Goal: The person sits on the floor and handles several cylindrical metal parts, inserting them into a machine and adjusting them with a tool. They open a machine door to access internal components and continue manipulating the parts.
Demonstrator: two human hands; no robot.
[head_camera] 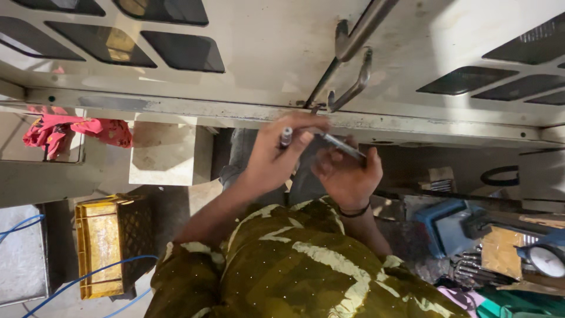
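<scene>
My left hand (273, 156) is closed around a small grey cylindrical piece (286, 136) whose tip pokes up between thumb and fingers. My right hand (348, 175), a dark band on its wrist, grips a thin metal rod (344, 146) that slants down to the right across its fingers. Both hands meet just below the lower edge of a pale grey metal cabinet door (265, 53). A bent metal handle (353, 76) on that door hangs directly above them. Whether rod and cylinder are one tool I cannot tell.
A yellow plastic crate (103, 247) stands at lower left with a blue cable (65, 285) looping past it. A red cloth (73, 131) lies at left. At right are a blue case (444, 224), several metal bits (471, 265) and a round dial gauge (547, 260).
</scene>
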